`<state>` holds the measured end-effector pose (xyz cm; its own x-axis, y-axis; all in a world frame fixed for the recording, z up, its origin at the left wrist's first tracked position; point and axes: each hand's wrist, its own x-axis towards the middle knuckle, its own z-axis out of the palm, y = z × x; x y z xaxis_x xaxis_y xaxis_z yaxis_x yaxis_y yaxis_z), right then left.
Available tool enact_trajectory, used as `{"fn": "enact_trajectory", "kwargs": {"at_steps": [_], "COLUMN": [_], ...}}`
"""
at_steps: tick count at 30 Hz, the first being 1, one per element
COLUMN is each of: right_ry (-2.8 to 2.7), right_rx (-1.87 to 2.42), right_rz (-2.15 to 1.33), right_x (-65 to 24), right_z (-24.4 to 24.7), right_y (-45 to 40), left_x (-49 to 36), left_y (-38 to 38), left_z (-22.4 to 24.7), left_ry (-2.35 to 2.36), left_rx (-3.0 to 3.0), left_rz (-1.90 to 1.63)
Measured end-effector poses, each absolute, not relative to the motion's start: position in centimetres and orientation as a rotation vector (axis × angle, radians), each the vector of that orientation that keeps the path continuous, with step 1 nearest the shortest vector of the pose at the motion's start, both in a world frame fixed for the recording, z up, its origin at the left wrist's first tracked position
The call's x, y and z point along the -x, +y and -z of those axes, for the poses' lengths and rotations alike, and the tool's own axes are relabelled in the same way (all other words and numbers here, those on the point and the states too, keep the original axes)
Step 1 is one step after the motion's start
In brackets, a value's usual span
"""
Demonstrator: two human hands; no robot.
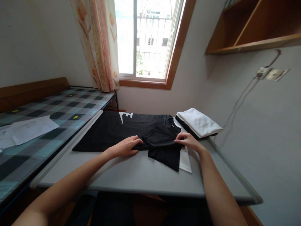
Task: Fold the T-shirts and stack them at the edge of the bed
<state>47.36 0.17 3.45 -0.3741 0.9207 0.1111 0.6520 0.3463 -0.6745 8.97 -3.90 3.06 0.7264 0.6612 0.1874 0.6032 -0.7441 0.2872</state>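
Note:
A black T-shirt [136, 125] with white lettering lies sideways on the table, folded lengthwise, its collar to the right. One of its sleeves is folded back over the body near the collar; another black sleeve hangs toward me. My left hand [128, 146] rests on the shirt's near edge, fingers stretched out and thumb apart. At the shoulder by the collar, my right hand [187, 140] pinches the black cloth between thumb and fingers. White cloth [185, 160], shaped like a sleeve, sticks out from beneath the black shirt; the rest of it is hidden.
A stack with a folded white garment [198, 122] over black cloth sits at the table's back right. The grey table [141, 179] has a raised rim. Left of it stands a bed with a checked mattress [56, 110] and papers [34, 130]. Cables [237, 103] hang along the right wall.

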Motion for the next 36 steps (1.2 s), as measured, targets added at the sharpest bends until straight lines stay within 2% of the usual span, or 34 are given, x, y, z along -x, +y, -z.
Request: {"fn": "enact_trajectory", "kwargs": {"at_steps": [6,13,16,21,28,31,36], "right_ry": [-2.295,-2.211,-2.158,-1.985,-1.776,-1.762,-1.826], "right_rx": [1.423,1.410,1.384,1.293,1.241,1.280,1.277], "right_rz": [-0.876,-0.924,-0.971,-0.809,-0.839,-0.799,-0.833], "right_x": [-48.3,-49.0,-49.1,-48.6,-47.7,-48.1,-48.3], "right_z": [-4.1,-3.9,-3.9,-4.1,-3.7,-3.5,-3.6], "right_y": [-0.5,-0.4,-0.3,-0.2,-0.2,-0.1,-0.2], "left_x": [-2.8,5.0,8.5,13.1,13.9,13.5,14.1], "left_y": [-5.4,-6.3,-6.3,-6.4,-6.7,-7.0,-7.4], "left_z": [-3.6,-3.9,-4.1,-4.0,-4.0,-4.4,-4.4], "left_ry": [1.159,1.413,1.516,1.741,1.832,1.818,1.830], "left_rx": [-2.791,-2.590,-2.426,-2.127,-1.538,-1.429,-1.430], "left_rz": [-0.203,-0.186,-0.295,-0.655,-1.129,-1.196,-1.103]}}
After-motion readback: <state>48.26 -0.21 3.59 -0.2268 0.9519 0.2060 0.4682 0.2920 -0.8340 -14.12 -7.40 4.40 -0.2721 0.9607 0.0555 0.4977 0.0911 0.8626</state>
